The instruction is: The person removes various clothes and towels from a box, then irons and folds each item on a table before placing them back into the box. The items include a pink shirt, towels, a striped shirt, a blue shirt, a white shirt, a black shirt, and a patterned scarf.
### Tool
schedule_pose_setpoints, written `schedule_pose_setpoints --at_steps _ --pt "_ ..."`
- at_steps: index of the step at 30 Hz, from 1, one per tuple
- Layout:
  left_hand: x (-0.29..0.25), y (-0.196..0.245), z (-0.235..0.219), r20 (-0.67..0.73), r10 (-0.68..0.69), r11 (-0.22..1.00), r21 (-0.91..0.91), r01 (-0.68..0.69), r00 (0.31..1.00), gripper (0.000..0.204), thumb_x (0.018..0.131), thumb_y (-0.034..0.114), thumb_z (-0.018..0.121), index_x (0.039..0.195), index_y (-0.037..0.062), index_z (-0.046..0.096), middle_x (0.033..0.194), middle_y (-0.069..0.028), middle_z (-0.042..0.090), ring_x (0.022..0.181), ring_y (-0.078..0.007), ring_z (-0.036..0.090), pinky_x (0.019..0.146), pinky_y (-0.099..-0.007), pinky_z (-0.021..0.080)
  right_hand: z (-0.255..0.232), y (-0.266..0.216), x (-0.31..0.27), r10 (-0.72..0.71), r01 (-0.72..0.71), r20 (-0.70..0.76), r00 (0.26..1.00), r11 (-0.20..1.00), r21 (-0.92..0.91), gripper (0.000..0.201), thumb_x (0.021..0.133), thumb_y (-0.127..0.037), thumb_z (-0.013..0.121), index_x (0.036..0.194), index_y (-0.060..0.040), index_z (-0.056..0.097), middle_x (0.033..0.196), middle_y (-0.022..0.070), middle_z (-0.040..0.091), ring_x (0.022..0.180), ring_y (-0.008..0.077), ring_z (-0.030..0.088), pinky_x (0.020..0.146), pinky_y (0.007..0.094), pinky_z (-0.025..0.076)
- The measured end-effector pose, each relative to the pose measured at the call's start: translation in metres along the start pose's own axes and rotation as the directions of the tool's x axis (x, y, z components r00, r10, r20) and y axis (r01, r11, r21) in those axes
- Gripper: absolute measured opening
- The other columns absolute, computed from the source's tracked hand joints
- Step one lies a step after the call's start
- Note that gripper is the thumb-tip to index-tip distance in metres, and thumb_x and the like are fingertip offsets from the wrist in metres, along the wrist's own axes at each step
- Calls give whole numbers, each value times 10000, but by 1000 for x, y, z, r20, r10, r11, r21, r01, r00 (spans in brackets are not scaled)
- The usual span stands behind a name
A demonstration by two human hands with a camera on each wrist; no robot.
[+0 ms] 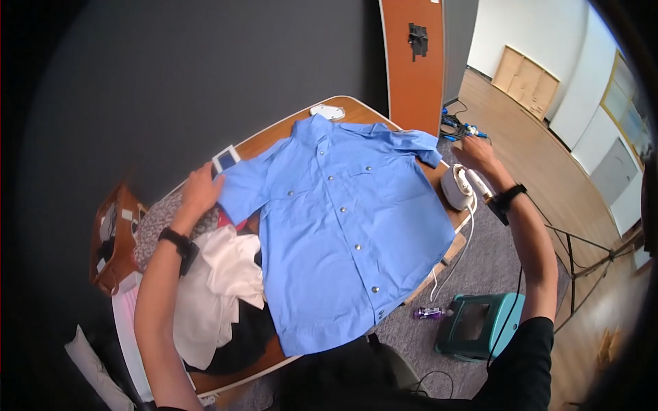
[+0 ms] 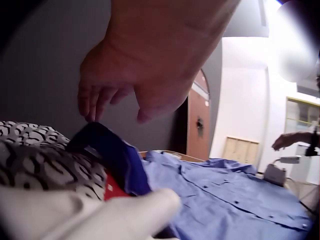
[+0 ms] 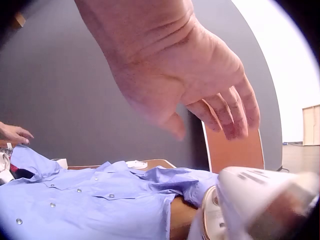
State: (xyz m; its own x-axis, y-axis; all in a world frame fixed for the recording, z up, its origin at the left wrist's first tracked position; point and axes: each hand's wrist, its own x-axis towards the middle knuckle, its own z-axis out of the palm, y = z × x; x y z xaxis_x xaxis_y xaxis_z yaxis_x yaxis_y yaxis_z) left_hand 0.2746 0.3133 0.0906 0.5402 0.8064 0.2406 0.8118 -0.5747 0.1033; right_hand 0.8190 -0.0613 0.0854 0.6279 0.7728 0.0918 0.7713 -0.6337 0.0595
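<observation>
A blue short-sleeved button-up shirt (image 1: pixel 336 212) lies spread front up on the table, its collar toward the far end. My left hand (image 1: pixel 200 190) is at the outer edge of the sleeve on the left. In the left wrist view the fingertips (image 2: pixel 91 116) hang right at the sleeve's raised edge, with the thumb apart from them. Beyond the other sleeve, my right hand (image 1: pixel 478 154) hovers above a white corded appliance (image 1: pixel 455 188). The right wrist view shows its fingers (image 3: pixel 225 112) loosely bent with nothing between them.
White cloth (image 1: pixel 216 288) and a patterned grey cloth (image 1: pixel 154 229) are heaped left of the shirt. A brown bag (image 1: pixel 110 257) stands beyond them. A small white-framed item (image 1: pixel 226 159) lies by the sleeve. On the floor are a green stool (image 1: pixel 507 322) and a purple bottle (image 1: pixel 430 313).
</observation>
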Motion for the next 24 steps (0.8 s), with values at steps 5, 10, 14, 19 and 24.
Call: schedule_pose_setpoints --at_steps 5,10,14,19,24 --pt "29 16 -3 287 -235 948 281 153 929 932 799 472 791 1526 15 428 1442 -238 585 1307 -402 575 1144 -441 415 5 -33 60 180 -187 91 979 979 78 370 935 -232 566 1257 -109 699 1271 225 691 1209 391 657 946 501 567" --pt "47 -25 24 323 -38 997 -49 57 946 768 656 195 885 1341 -35 626 1265 -261 685 1190 -387 661 1044 -404 513 97 -30 148 311 -326 139 940 940 98 422 966 -229 542 1339 -76 665 1433 196 614 1331 440 572 1023 582 507" --pt "70 -55 29 307 -84 892 -402 209 948 570 704 28 756 1267 -27 686 1169 -216 732 1105 -298 705 954 -360 550 134 -37 176 572 -571 84 816 775 269 696 953 -356 591 1536 -22 408 1558 251 450 1452 493 389 1142 654 337" --pt "88 -70 21 155 -147 818 -537 208 977 572 776 -31 728 1341 -16 642 1146 -197 712 1005 -258 705 894 -361 560 137 -39 168 600 -640 255 758 610 466 666 905 -329 588 1461 25 488 1526 281 484 1419 474 454 1149 545 384" --pt "90 -51 2 245 -272 723 -586 366 931 694 795 -12 738 1456 -30 529 1157 -187 697 926 -217 688 830 -327 541 147 -26 170 480 -509 219 850 636 581 493 897 -319 597 1252 8 697 1385 268 623 1317 427 582 1071 446 484"
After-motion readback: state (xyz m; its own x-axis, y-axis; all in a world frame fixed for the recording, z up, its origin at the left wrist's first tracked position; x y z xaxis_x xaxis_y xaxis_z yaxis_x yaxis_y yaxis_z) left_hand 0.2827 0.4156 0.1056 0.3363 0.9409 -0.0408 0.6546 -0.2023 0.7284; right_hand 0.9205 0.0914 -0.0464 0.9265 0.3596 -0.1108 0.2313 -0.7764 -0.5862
